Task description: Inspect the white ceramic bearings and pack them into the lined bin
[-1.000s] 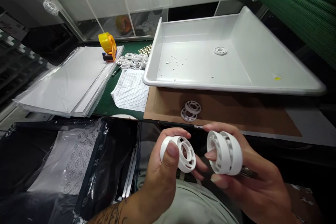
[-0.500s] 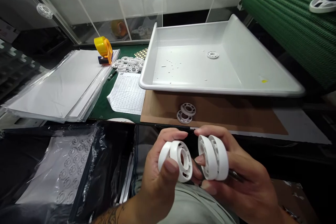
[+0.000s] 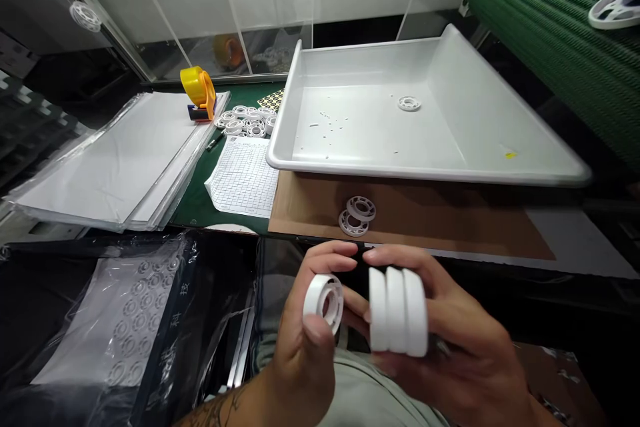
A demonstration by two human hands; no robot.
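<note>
My left hand [image 3: 305, 347] is closed round one white plastic ring [image 3: 315, 293], its open face turned to the right. Close beside it, my right hand [image 3: 460, 340] grips a stack of three white rings [image 3: 397, 311], standing on edge with their smooth rims toward me. A narrow gap parts the two hands' rings. The right fingertips are partly hidden behind the stack. Just beyond my hands, two white rings [image 3: 357, 215] lie overlapped on a brown cardboard sheet [image 3: 450, 213].
A large white tray [image 3: 370, 127] holds one ring [image 3: 409, 103] and small scraps. Left of it are a ring pile [image 3: 250, 121], a printed sheet [image 3: 243, 177], a tape dispenser [image 3: 200, 93] and bagged sheets [image 3: 100, 160]. A plastic-lined box [image 3: 110, 327] contains rings; a green conveyor [image 3: 545, 27] stands right.
One ring has passed from my left hand to the right-hand stack, which has grown from two to three. The left hand is down from two rings to one.
</note>
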